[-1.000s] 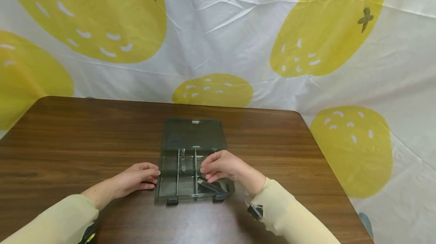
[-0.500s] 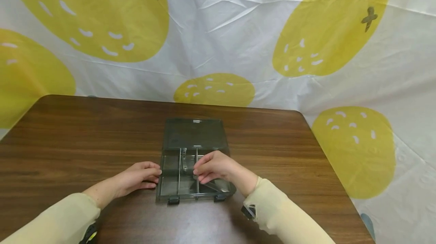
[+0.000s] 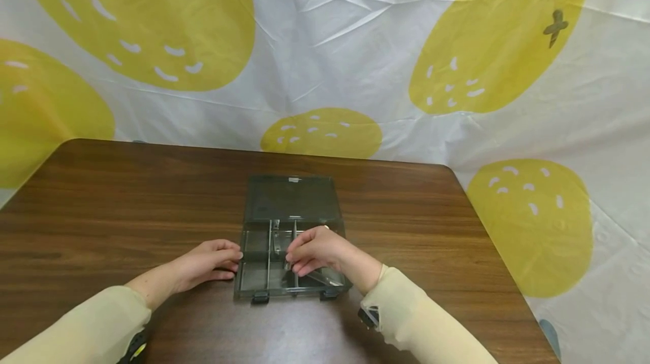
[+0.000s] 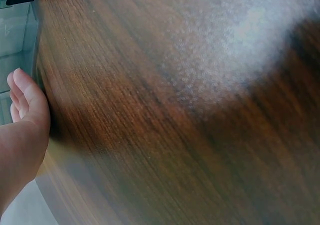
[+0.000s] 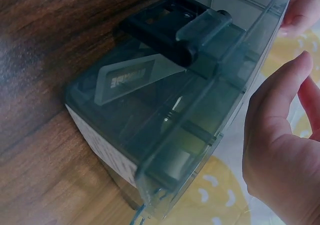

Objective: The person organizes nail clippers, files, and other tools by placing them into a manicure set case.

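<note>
A smoky transparent compartment box (image 3: 254,276) stands on the table, its lid (image 3: 291,197) folded back. My left hand (image 3: 215,261) rests its fingertips on the box's left side, fingers loosely bent. Over the front middle compartment, my right hand (image 3: 320,251) pinches a small shiny metal piece (image 3: 288,266) between thumb and fingers; its kind cannot be made out. A slim metal strip (image 3: 276,240) lies in the back middle compartment. Under the right hand, in the front right compartment, is a flat pale piece (image 3: 322,279), whose dark lettered panel (image 5: 131,78) shows in the right wrist view.
Two black latches, one at the left (image 3: 260,297) and one at the right (image 3: 328,294), stick out from the box's front edge. Thin dividers (image 3: 268,262) split the inside. The brown wood-grain table (image 3: 152,200) reaches back to a white curtain (image 3: 325,59) with yellow fruit.
My right hand has moved left, from the right compartments to the middle one, and the shiny piece now shows at its fingertips. The left hand stays at the box's side.
</note>
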`<state>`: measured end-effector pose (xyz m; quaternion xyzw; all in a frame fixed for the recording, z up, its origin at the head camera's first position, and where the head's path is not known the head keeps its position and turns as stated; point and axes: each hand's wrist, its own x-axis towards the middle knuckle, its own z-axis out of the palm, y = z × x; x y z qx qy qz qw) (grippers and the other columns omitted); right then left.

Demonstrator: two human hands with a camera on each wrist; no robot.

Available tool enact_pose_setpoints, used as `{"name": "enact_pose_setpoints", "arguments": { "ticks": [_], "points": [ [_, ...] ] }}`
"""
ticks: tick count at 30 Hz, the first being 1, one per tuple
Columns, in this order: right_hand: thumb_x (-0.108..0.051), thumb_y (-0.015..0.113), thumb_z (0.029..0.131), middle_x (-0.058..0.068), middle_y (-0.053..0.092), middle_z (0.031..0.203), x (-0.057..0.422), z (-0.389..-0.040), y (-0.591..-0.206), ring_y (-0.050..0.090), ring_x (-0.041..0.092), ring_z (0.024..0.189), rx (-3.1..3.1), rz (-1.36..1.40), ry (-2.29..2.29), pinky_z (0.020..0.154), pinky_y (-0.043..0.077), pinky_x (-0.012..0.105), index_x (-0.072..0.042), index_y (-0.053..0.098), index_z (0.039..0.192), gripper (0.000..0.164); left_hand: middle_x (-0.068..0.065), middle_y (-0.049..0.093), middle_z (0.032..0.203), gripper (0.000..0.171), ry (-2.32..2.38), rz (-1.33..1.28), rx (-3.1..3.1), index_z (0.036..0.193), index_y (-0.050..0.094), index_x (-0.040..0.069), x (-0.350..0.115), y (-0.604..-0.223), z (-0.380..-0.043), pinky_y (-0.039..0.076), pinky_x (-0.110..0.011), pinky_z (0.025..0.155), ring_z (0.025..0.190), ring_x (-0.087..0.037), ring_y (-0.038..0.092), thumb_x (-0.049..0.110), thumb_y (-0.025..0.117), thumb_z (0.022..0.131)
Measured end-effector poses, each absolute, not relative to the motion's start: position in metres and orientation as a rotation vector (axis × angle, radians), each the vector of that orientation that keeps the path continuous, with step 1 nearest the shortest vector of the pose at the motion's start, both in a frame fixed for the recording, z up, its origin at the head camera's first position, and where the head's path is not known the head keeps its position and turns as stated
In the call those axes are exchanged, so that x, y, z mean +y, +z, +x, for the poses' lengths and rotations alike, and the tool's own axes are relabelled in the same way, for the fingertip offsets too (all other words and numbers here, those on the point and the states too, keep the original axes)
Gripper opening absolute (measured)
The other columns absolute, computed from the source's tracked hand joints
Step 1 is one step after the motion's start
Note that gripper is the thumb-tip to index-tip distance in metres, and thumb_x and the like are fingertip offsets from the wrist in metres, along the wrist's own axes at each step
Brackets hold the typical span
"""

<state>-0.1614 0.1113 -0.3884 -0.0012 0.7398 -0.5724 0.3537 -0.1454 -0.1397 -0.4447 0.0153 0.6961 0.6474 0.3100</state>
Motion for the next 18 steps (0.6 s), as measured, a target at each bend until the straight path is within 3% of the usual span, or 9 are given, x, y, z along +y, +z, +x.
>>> {"name": "enact_pose_setpoints", "arguments": {
  "ticks": [18],
  "points": [
    [0.002,0.059,0.085,0.003,0.060,0.068,0.130,-0.161,-0.383,0.059,0.008,0.055,1.919,-0.045,-1.479,0.055,0.054,0.020,0.008,0.060,0.097,0.013,-0.002,0.053,0.096,0.043,1.709,0.046,1.840,0.122,0.038,-0.011,-0.139,-0.444,-0.145,0.053,-0.025,0.077,0.085,-0.011,0.055,0.017,0.052,0.093]
  ]
}}
